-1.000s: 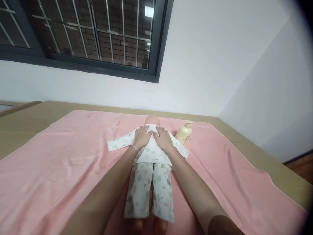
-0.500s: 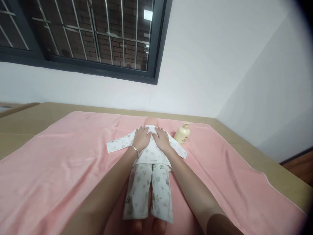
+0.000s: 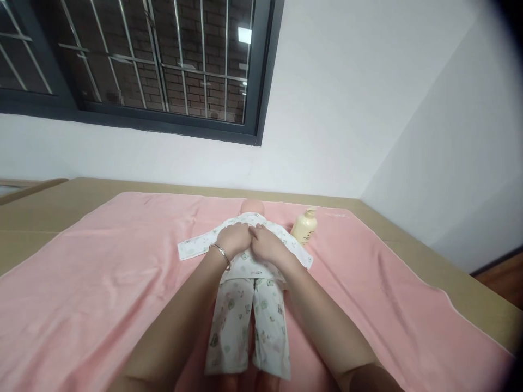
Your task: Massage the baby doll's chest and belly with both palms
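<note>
A baby doll in a white patterned long-sleeved top [image 3: 255, 267] and matching trousers [image 3: 232, 321] lies stretched out in front of me, its bald head [image 3: 252, 206] at the far end. Over the upper middle of the top, my left hand [image 3: 233, 239] is closed, a silver bangle [image 3: 220, 251] on its wrist. Beside it and touching it, my right hand [image 3: 267, 244] is also curled closed. Both rest on or just above the cloth, and what their fingers hold, if anything, is hidden. A cream pump bottle [image 3: 304, 226] stands right of the doll's shoulder, near its right-hand sleeve.
Under the doll spreads a wrinkled pink sheet [image 3: 122, 283] on a light wooden surface [image 3: 36, 218]. Behind rises a white wall [image 3: 335, 98] with a dark-framed barred window [image 3: 171, 125]. Another wall meets it at the right.
Both hands were lying flat with fingers spread on the doll's top. They have since curled closed and drawn together at its middle. The doll and bottle stay put.
</note>
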Action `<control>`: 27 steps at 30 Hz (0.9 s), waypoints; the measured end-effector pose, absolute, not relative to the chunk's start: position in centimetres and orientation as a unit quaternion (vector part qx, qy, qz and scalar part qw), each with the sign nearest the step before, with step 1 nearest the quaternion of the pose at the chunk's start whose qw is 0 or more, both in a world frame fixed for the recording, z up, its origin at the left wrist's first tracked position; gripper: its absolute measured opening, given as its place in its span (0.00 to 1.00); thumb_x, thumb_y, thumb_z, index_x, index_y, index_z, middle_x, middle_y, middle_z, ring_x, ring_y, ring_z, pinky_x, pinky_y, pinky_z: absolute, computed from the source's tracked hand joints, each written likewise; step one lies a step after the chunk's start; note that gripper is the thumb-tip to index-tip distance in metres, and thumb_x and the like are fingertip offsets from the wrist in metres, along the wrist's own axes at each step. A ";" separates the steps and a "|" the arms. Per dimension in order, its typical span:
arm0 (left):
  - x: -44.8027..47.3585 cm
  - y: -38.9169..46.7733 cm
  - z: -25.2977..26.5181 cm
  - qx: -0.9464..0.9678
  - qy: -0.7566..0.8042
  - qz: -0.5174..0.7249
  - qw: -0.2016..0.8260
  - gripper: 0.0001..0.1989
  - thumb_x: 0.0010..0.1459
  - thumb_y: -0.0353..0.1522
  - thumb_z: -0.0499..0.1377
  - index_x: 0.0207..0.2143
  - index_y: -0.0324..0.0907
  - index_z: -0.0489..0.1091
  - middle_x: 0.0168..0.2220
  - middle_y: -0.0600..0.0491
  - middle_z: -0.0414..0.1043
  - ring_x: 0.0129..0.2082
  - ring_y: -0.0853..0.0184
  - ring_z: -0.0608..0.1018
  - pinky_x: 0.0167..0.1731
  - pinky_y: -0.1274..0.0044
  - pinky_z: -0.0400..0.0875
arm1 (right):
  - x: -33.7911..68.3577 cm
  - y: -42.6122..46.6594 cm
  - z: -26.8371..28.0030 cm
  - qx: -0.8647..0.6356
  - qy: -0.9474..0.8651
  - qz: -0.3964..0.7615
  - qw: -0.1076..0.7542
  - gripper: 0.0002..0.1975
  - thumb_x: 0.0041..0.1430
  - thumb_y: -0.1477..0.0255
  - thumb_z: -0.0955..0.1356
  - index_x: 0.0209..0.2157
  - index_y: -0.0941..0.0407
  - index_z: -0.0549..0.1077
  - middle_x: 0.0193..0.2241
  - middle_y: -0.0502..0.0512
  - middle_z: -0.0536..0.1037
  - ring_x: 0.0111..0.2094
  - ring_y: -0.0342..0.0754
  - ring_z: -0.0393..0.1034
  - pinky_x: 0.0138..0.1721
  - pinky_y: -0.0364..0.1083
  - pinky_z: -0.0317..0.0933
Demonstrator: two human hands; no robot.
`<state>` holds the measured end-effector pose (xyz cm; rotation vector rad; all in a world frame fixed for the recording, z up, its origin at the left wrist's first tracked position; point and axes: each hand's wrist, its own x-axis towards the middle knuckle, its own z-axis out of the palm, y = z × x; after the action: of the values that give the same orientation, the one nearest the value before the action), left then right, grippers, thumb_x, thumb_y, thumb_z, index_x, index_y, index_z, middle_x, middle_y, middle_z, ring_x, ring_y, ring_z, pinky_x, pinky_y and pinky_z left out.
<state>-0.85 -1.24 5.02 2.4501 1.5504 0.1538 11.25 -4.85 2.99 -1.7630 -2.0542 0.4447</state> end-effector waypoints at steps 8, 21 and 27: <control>-0.4 2.6 -0.1 0.790 0.573 0.201 0.087 0.26 0.67 0.41 0.43 0.58 0.33 0.63 0.62 0.36 0.63 0.63 0.54 0.65 0.59 0.68 0.57 | 14.3 -0.5 -1.4 -0.672 -0.673 0.119 0.284 0.28 0.71 0.61 0.52 0.66 0.58 0.57 0.69 0.62 0.50 0.70 0.56 0.38 0.67 0.60 0.31; -0.3 -1.9 4.6 0.843 0.526 0.032 0.107 0.20 0.60 0.31 0.52 0.54 0.38 0.69 0.57 0.38 0.70 0.56 0.50 0.73 0.51 0.63 0.66 | 11.9 -5.0 2.7 -0.663 -0.736 0.093 0.097 0.31 0.66 0.68 0.59 0.68 0.63 0.54 0.67 0.70 0.54 0.67 0.64 0.49 0.64 0.59 0.44; -0.3 -0.5 3.6 0.804 0.582 0.068 0.100 0.25 0.65 0.37 0.45 0.61 0.39 0.63 0.62 0.38 0.64 0.59 0.49 0.70 0.54 0.61 0.64 | 12.8 -3.8 2.6 -0.635 -0.744 0.118 0.173 0.25 0.69 0.67 0.54 0.63 0.59 0.63 0.66 0.63 0.59 0.67 0.56 0.50 0.64 0.54 0.46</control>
<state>-0.34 -0.48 3.57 2.3778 1.7189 0.2019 12.80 -3.84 2.64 -1.8004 -2.1111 0.3340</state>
